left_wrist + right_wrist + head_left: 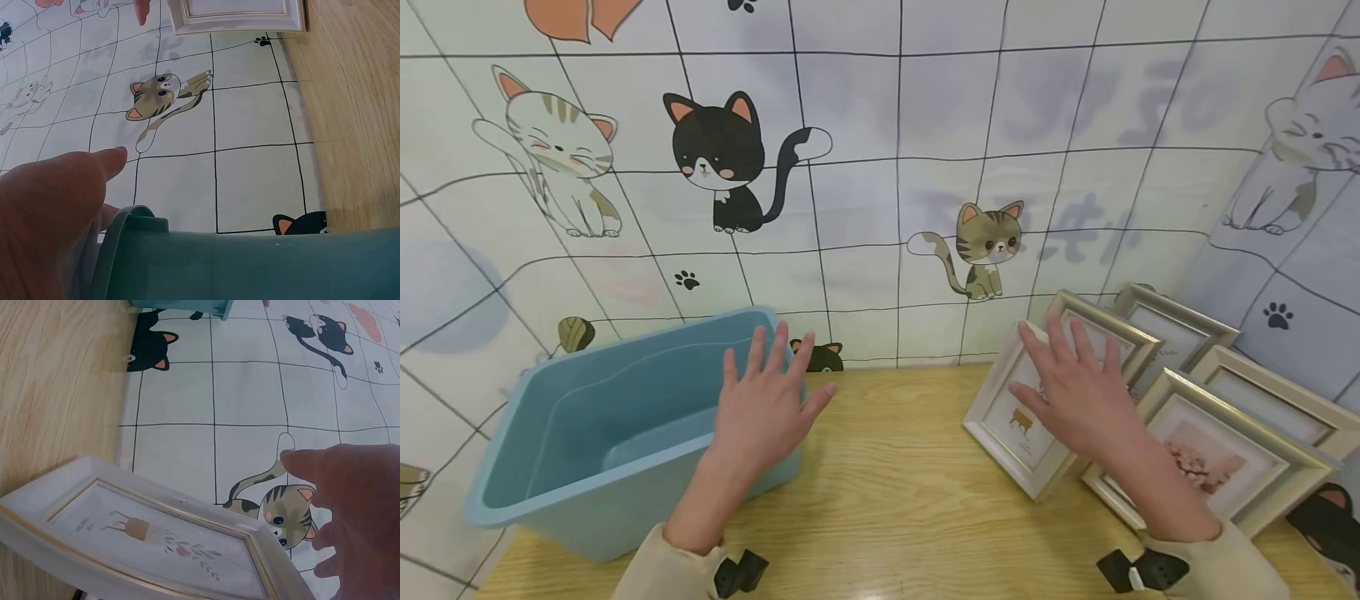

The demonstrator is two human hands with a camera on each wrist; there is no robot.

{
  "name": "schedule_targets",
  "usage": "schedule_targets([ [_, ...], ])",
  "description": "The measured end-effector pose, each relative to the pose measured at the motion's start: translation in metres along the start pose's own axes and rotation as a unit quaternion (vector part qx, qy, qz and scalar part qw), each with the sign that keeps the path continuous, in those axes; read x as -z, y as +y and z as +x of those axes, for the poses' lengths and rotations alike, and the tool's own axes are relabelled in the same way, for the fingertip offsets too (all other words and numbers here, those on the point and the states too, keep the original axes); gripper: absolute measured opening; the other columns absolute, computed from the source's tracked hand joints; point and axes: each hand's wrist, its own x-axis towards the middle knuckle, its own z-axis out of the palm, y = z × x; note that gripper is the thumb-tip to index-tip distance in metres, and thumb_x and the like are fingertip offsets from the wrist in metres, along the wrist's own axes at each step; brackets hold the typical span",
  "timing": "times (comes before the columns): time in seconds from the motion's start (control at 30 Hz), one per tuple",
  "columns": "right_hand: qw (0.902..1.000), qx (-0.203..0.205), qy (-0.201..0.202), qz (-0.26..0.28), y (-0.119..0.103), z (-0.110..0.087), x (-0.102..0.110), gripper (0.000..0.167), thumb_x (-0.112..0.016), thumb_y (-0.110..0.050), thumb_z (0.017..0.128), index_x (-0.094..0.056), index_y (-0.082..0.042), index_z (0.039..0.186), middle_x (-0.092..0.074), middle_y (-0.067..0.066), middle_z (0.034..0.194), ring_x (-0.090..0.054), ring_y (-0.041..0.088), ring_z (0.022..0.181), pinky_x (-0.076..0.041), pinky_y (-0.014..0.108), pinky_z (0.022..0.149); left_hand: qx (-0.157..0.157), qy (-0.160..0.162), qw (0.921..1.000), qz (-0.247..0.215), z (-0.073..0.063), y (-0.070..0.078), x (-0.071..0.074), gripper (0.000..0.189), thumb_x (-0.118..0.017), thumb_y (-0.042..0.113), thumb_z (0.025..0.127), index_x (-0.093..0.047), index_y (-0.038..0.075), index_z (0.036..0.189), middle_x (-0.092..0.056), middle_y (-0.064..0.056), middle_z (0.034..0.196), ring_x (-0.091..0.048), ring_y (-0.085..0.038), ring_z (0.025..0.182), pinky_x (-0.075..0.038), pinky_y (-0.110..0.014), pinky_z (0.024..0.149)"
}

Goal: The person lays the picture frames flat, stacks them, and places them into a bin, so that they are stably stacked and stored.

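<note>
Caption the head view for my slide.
Left hand by a blue tub, right hand by picture frames.

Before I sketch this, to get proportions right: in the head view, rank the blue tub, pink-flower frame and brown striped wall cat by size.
1. Blue tub
2. Pink-flower frame, partly hidden
3. Brown striped wall cat

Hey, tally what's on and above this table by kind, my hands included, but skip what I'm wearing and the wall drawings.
Picture frames: 5 visible
Blue tub: 1
Hands: 2
Total: 8
</note>
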Motion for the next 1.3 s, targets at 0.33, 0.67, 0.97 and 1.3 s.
schedule_targets([
  [0.33,0.9996,-0.004,-0.017,0.02,0.022,-0.009,0.002,0.083,-0.06,-0.043,0.103,-0.019,-0.003,0.163,-0.019,0.036,0.16,-0.022,0.059,0.142,-0.016,0.075,0.11,-0.021,0.005,0.9995,-0.022,-0.004,0.004,0.001,0.076,-0.051,0.056,0.103,-0.029,0.015,0.163,-0.017,-0.021,0.168,-0.011,-0.042,0.154,-0.019,-0.066,0.116],
  [0.67,0.992,-0.068,-0.026,0.104,0.041,-0.015,-0.002,0.08,-0.061,-0.038,0.103,-0.02,-0.006,0.163,-0.058,0.037,0.129,-0.065,0.048,0.089,-0.053,0.056,0.063,-0.071,0.053,0.9812,-0.172,-0.008,0.011,-0.003,0.071,-0.059,0.036,0.105,-0.027,0.011,0.163,-0.021,-0.018,0.167,-0.02,-0.036,0.153,-0.039,-0.059,0.109],
  [0.97,0.9827,-0.065,0.071,0.158,0.049,-0.012,-0.014,0.061,-0.069,-0.015,0.098,-0.043,-0.006,0.153,-0.061,0.031,0.131,-0.059,0.027,0.06,-0.045,0.042,0.052,-0.113,0.052,0.9467,-0.297,-0.013,0.017,-0.011,0.069,-0.057,0.03,0.107,-0.023,0.017,0.165,-0.021,-0.009,0.169,-0.033,-0.035,0.149,-0.042,-0.06,0.105],
  [1.3,0.9521,-0.051,0.152,0.261,0.053,-0.012,-0.033,0.04,-0.07,-0.004,0.097,-0.063,0.001,0.136,-0.061,0.031,0.131,-0.056,0.053,0.119,-0.047,0.066,0.09,-0.168,0.058,0.9331,-0.312,-0.016,0.032,-0.031,0.067,-0.059,0.025,0.106,-0.027,0.018,0.164,-0.026,-0.006,0.167,-0.036,-0.031,0.147,-0.042,-0.054,0.108],
])
